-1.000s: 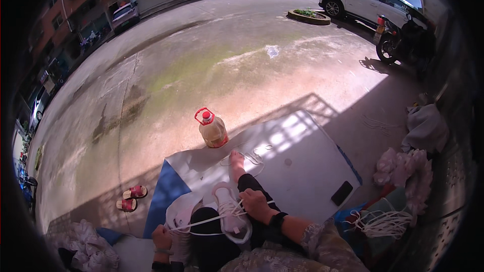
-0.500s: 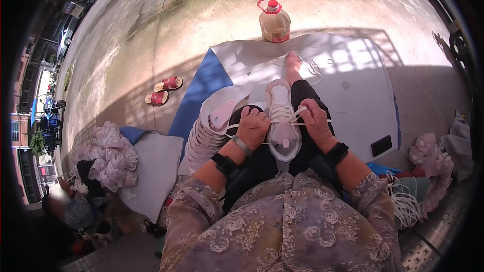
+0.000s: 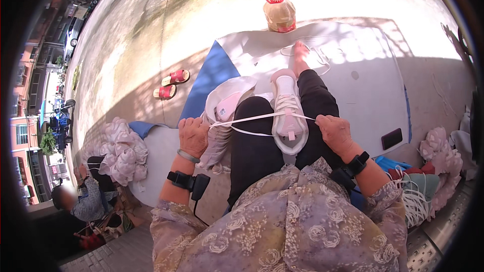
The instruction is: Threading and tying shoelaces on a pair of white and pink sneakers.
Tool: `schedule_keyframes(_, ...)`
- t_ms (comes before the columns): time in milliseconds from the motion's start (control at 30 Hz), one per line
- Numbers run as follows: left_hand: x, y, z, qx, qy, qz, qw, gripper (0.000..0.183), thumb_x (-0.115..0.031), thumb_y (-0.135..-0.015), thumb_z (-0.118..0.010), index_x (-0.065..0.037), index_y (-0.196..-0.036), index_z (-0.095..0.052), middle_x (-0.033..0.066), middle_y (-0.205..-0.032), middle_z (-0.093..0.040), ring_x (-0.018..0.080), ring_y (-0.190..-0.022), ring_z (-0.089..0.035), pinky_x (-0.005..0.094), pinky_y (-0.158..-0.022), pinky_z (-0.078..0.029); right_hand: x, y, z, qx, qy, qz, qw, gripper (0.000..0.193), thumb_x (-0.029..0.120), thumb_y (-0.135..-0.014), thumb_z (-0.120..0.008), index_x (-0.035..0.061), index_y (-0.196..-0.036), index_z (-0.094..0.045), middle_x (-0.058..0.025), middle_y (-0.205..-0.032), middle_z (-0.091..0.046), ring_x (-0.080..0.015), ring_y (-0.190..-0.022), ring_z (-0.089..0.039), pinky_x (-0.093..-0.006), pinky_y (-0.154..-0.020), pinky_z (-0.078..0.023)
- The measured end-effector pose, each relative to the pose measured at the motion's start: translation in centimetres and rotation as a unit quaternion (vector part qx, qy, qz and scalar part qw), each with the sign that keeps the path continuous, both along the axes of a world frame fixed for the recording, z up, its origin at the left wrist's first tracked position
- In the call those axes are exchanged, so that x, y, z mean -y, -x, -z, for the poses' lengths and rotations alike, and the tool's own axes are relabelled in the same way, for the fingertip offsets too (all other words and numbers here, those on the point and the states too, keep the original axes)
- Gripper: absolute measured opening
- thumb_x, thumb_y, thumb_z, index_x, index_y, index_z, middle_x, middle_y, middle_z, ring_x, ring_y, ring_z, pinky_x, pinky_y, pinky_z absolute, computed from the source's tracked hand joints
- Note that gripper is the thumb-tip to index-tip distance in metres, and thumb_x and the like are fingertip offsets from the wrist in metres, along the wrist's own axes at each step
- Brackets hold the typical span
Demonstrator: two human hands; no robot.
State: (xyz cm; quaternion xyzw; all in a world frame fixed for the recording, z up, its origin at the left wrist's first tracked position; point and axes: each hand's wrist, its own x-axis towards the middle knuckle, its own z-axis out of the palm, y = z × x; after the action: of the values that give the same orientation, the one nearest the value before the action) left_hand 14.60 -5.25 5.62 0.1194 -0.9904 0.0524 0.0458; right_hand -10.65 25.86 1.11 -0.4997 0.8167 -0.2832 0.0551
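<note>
A white and pale pink sneaker (image 3: pixel 294 99) rests between my black-trousered thighs, toe pointing away from me. White shoelace (image 3: pixel 247 119) runs through its eyelets, and its ends stretch out to both sides. My left hand (image 3: pixel 193 137) is closed on one lace end, left of my knee. Past my other thigh, my right hand (image 3: pixel 334 132) pinches the other lace end. Both ends look taut, and one strand droops across my left thigh. Beside that thigh sits a nested row of pale pink and white shoe pieces (image 3: pixel 214 143), partly behind my left hand.
A white mat (image 3: pixel 370 93) carries my bare foot, loose laces and a black phone (image 3: pixel 391 139). Beyond stands a red-capped jug (image 3: pixel 280 16). Red slippers (image 3: pixel 175 77) lie left. Pale shoe pieces (image 3: pixel 123 153) are heaped left, near another person (image 3: pixel 88 199); white laces (image 3: pixel 416 204) hang right.
My hands have moved apart, the left one farther out to the left, drawing the lace ends out straight. The sneaker stays between my legs; the whole view has shifted slightly.
</note>
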Motion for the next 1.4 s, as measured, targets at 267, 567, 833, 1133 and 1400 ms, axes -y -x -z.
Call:
schedule_keyframes(267, -1.7, -1.8, 1.1, -0.018, -0.038, -0.025, 0.999, 0.002, -0.011, -0.075, -0.055, -0.01, -0.073, -0.056, 0.0046, -0.078, -0.053, 0.0244, -0.079, -0.053, 0.0372, -0.074, -0.038, -0.7, 0.5, 0.5, -0.023, -0.001, 0.031, 0.999, 0.007, 0.014, -0.08, -0.059, 0.0113, -0.076, -0.053, -0.0058, -0.061, -0.052, -0.0254, -0.058, -0.056, -0.0377, -0.05, -0.042)
schedule_keyframes(567, -0.3, -3.7, 2.2, -0.041, 0.002, -0.059, 0.997, 0.002, -0.011, -0.074, -0.055, -0.012, -0.073, -0.056, 0.0025, -0.072, -0.054, 0.0232, -0.074, -0.052, 0.0372, -0.068, -0.038, -1.6, 0.9, 0.3, 0.002, -0.015, 0.021, 1.0, 0.003, 0.013, -0.081, -0.058, 0.0117, -0.078, -0.056, -0.0067, -0.06, -0.051, -0.0268, -0.057, -0.056, -0.0377, -0.049, -0.042)
schedule_keyframes(833, 0.5, -4.1, 2.3, -0.039, 0.006, -0.088, 0.995, 0.004, -0.013, -0.074, -0.055, -0.012, -0.071, -0.054, 0.002, -0.07, -0.053, 0.0231, -0.071, -0.052, 0.0375, -0.067, -0.037, -1.8, 1.1, 0.4, 0.003, 0.001, 0.029, 1.0, 0.006, 0.013, -0.081, -0.058, 0.0115, -0.076, -0.056, -0.0079, -0.059, -0.051, -0.0279, -0.057, -0.055, -0.0381, -0.049, -0.041)
schedule_keyframes(1133, 0.9, -5.2, 2.8, -0.037, 0.013, -0.098, 0.994, 0.002, -0.011, -0.074, -0.053, -0.011, -0.072, -0.054, 0.0046, -0.071, -0.054, 0.0255, -0.072, -0.053, 0.0383, -0.067, -0.038, -2.3, 0.8, 0.2, 0.037, 0.025, 0.024, 0.999, 0.003, 0.011, -0.082, -0.057, 0.0092, -0.081, -0.055, -0.0103, -0.066, -0.054, -0.0321, -0.061, -0.055, -0.0395, -0.052, -0.043)
schedule_keyframes(1400, 6.1, -11.1, 0.2, -0.013, 0.056, -0.216, 0.975, 0.011, -0.015, -0.082, -0.049, -0.009, -0.08, -0.058, 0.008, -0.078, -0.06, 0.0274, -0.077, -0.057, 0.0396, -0.068, -0.041, -11.8, 7.0, 0.0, -0.003, -0.116, 0.012, 0.993, 0.006, 0.011, -0.084, -0.052, 0.006, -0.087, -0.056, -0.0135, -0.077, -0.058, -0.0352, -0.07, -0.057, -0.0422, -0.059, -0.045)
